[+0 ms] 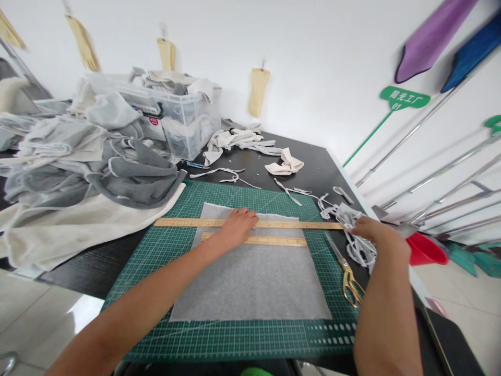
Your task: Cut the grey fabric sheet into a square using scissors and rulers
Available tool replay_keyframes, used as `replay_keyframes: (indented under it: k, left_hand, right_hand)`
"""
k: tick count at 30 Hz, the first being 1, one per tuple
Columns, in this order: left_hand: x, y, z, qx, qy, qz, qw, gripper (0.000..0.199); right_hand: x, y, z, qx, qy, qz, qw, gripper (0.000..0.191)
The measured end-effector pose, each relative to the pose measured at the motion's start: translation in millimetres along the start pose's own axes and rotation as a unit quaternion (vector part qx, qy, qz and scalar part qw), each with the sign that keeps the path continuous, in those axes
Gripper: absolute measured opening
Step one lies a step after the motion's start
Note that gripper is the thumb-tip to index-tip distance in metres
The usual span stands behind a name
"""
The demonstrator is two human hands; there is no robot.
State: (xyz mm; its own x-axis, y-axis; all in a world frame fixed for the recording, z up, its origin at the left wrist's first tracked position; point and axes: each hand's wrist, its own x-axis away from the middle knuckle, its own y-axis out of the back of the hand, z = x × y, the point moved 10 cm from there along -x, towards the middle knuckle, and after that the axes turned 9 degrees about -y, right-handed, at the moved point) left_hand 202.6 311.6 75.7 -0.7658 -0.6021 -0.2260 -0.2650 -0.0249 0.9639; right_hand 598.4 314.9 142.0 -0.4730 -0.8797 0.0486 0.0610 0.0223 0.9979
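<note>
A grey rectangular piece of cloth (250,284) lies on a green cutting mat (156,292). Across its upper part runs a long wooden ruler (297,224), with a shorter wooden ruler (279,241) just below it. My left hand (239,228) rests on the rulers with fingers bent together, holding the long one down. At the long ruler's right end, my right hand (368,230) is closed among thin white cloth scraps (359,250); what its fingers pinch is hidden. Gold-handled scissors (344,269) lie on the mat's right side, below that ruler's end.
Grey and cream cloths (78,156) are heaped at left beside a clear plastic box (188,125). Cloth offcuts (238,140) and a blue cutter-like tool (197,165) lie behind the mat. A red container (426,249) and metal poles (415,190) stand beyond the table's right edge.
</note>
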Motion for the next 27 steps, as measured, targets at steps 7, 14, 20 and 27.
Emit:
replay_keyframes:
  k: [7, 14, 20, 27]
  left_hand:
    - [1, 2.2, -2, -0.009, 0.000, 0.003, 1.000, 0.021]
    - [2, 4.6, -1, -0.012, 0.005, -0.008, 1.000, 0.018]
    - [5, 3.0, 10, -0.013, 0.057, -0.018, 0.998, 0.018]
    - [9, 3.1, 19, -0.064, 0.143, 0.000, 0.988, 0.022]
  right_hand:
    - [23, -69, 146, -0.075, 0.230, 0.176, 0.954, 0.044]
    - [43, -105, 192, -0.100, 0.318, 0.217, 0.917, 0.038]
    - [35, -113, 189, -0.091, 0.308, 0.208, 0.924, 0.038]
    - [31, -110, 190, -0.075, 0.281, 0.175, 0.940, 0.036]
